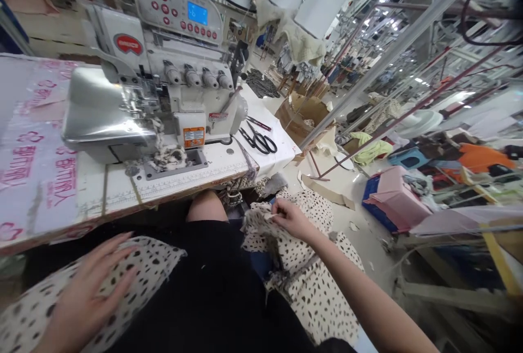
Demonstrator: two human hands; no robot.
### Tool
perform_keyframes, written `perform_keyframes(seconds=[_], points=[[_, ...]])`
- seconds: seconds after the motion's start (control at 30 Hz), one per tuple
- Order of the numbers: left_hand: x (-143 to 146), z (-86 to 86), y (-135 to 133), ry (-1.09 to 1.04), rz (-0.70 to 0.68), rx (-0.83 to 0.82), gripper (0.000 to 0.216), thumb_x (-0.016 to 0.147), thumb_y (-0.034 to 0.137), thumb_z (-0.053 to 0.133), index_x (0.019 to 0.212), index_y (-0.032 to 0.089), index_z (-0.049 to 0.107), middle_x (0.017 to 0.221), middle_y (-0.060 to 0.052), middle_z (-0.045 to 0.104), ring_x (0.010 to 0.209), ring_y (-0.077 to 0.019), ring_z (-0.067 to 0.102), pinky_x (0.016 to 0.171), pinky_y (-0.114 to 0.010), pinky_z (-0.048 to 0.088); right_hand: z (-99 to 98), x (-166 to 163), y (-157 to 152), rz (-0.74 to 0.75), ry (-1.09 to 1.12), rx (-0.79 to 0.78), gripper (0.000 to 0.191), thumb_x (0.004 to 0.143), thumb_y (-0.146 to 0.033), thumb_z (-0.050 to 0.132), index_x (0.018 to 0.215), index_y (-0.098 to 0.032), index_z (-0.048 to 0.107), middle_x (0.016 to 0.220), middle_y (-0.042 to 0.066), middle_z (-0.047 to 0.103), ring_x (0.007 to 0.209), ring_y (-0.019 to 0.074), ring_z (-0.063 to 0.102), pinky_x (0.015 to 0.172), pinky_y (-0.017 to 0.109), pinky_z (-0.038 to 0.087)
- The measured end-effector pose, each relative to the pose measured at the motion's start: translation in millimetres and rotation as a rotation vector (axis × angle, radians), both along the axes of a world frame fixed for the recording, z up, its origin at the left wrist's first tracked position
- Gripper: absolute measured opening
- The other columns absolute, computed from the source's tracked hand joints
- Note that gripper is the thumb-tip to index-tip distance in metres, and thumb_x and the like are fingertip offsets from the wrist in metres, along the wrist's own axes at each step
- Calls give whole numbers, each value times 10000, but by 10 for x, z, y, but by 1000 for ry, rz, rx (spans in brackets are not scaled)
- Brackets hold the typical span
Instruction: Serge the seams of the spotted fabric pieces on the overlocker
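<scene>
Right hand point(292, 219) has the edge of the spotted fabric point(314, 293) pinched between finger and thumb, cloth trailing near and right; left hand point(87, 287) lies open, flat on another spotted piece point(153, 271), closer to the serger point(163, 86)

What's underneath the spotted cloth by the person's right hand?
The spotted cloth pinched by the right hand covers what lies directly beneath. Only a patch of blue and black clothing show at its edge.

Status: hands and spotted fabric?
Left hand flat on spotted cream fabric over lap. Right hand pinching a fold of fabric at right. Overlock machine ahead on table; nothing on the hands.
</scene>
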State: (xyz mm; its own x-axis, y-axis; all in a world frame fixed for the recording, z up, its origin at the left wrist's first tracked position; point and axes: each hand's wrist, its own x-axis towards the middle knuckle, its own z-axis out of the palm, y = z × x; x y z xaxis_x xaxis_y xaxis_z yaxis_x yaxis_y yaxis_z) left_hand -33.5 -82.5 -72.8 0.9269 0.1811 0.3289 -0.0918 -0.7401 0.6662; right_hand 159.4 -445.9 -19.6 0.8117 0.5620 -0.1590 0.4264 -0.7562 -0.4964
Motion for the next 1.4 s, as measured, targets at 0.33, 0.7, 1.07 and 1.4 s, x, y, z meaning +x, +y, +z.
perform_keyframes(seconds=[0.33,0.7,1.07,1.4], points=[[588,970,-469,60,-338,-170,337,824,253,532,1159,239,499,1070,-45,595,950,-165,569,835,-279,463,630,-592,1477,144,661,849,410,653,-255,749,984,-213,511,837,-8,572,751,128,538,688,252,436],[396,788,-335,-78,-281,-270,141,855,154,422,870,176,561,890,-52,580,849,-140,542,768,-265,432,556,-210,1570,119,800,553,296,644,-367,739,746,-151,563,480,-77,513,358,30,376,349,148,253],[291,1074,-539,-88,-230,-422,92,836,199,492,778,164,553,750,-28,555,707,-117,524,662,-228,424,532,-645,1744,62,539,945,168,768,-328,624,863,-195,587,773,13,653,709,152,631,669,282,511],[376,987,-465,-50,-39,-456,71,802,233,562,767,171,561,835,-36,547,788,-133,525,711,-249,433,535,-708,1690,173,238,742,153,832,-237,535,884,-219,678,819,22,686,752,172,615,691,284,466]])
